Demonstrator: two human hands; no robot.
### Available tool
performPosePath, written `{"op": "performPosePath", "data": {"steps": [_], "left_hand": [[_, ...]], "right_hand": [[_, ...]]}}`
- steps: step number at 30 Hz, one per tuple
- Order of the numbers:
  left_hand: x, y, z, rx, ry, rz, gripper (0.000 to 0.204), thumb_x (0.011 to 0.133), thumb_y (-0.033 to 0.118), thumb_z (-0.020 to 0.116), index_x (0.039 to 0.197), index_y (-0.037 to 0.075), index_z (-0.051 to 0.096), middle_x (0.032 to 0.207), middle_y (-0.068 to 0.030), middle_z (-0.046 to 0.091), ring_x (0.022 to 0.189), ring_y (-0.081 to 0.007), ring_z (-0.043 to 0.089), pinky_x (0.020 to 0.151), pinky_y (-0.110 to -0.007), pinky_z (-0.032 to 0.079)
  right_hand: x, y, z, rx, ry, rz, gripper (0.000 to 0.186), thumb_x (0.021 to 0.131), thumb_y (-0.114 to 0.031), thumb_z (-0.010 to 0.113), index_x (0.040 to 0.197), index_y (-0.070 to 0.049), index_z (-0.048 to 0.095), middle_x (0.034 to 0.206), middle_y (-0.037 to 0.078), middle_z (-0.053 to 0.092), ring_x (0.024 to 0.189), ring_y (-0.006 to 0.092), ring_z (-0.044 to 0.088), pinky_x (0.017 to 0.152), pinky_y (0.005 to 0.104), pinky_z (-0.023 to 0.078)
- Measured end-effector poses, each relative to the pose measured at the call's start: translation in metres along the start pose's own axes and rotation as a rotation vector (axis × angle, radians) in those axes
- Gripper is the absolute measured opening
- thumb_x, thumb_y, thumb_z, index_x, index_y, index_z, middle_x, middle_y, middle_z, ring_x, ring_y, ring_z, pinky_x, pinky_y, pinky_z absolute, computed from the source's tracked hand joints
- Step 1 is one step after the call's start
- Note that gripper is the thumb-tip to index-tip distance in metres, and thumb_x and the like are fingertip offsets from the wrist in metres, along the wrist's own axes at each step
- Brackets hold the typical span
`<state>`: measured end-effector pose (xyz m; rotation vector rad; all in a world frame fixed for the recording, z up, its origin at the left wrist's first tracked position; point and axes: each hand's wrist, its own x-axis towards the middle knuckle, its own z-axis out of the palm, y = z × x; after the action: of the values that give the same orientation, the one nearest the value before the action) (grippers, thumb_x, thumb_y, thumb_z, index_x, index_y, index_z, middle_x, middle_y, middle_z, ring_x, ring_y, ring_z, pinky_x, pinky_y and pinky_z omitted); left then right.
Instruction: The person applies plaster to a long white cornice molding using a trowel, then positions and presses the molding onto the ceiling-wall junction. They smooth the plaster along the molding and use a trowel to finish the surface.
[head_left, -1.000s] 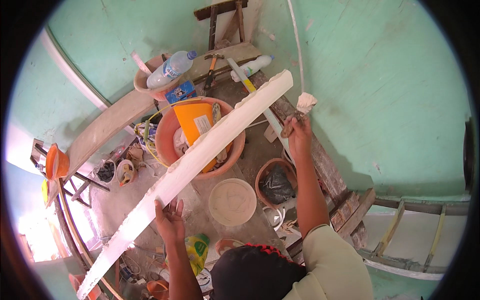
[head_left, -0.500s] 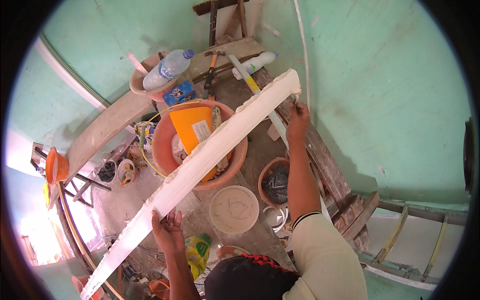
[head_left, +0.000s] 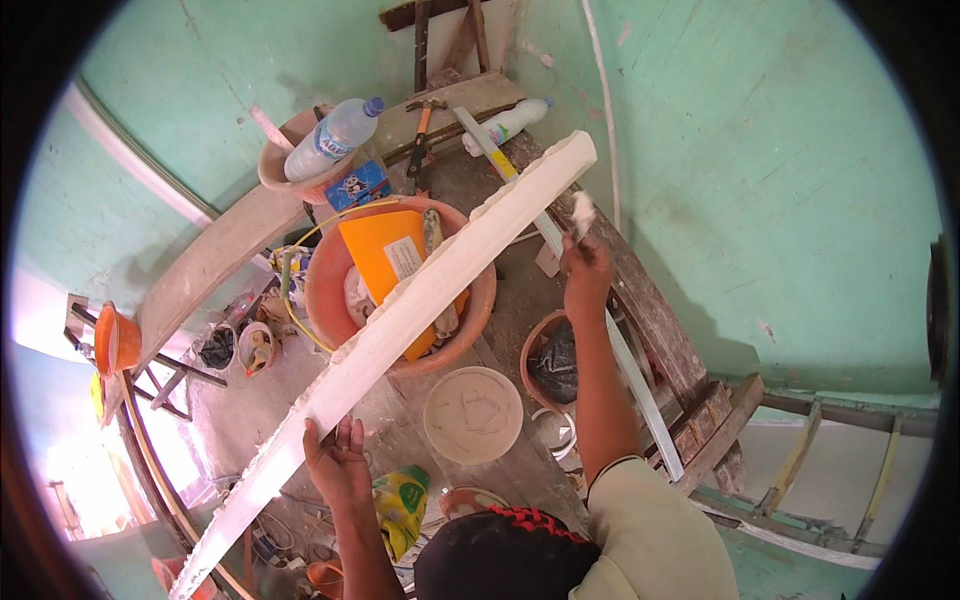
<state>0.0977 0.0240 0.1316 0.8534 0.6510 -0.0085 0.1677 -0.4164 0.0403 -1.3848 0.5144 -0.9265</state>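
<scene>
Head view: long white plaster moulding (head_left: 420,300) held slantwise, running from lower left up to upper right, above an orange basin (head_left: 330,300) with a yellow board (head_left: 385,260) inside. Left hand (head_left: 338,462) pressed open-palmed under the moulding's lower half, fingers spread against its underside. Right hand (head_left: 585,268) just beside the moulding's upper end, closed on a small tool loaded with white plaster (head_left: 582,212), touching or nearly touching the moulding's edge; cannot tell which. Round white lid (head_left: 473,414) below, between both forearms. Clear plastic bottle (head_left: 335,137) lying in a bowl at upper left. Hammer (head_left: 420,140) on a wooden plank (head_left: 640,300) beside the green wall (head_left: 760,180).
</scene>
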Motion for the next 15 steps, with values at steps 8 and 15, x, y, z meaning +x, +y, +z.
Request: {"op": "performPosePath", "data": {"steps": [8, 15], "left_hand": [[0.003, 0.003, -0.001, 0.002, 0.007, -0.006, 0.041, 0.099, 0.035, 0.068, 0.124, 0.004, 0.059, 0.111, -0.0090, 0.062, 0.098, -0.0167, 0.062, 0.093, -0.032, 0.057], [-0.002, 0.006, 0.006, 0.012, 0.037, -0.002, 0.038, 0.099, 0.033, 0.067, 0.123, 0.004, 0.059, 0.109, -0.0085, 0.063, 0.094, -0.0158, 0.064, 0.090, -0.030, 0.058]], "right_hand": [[0.084, -0.007, 0.021, 0.205, 0.079, -0.106, 0.019, 0.095, -0.004, 0.072, 0.111, 0.003, 0.066, 0.104, 0.005, 0.068, 0.098, 0.0125, 0.062, 0.090, 0.0279, 0.049], [0.078, 0.014, 0.014, 0.022, 0.102, -0.149, 0.015, 0.094, 0.000, 0.072, 0.108, 0.001, 0.069, 0.105, 0.005, 0.070, 0.096, 0.0114, 0.063, 0.088, 0.0275, 0.051]]}}
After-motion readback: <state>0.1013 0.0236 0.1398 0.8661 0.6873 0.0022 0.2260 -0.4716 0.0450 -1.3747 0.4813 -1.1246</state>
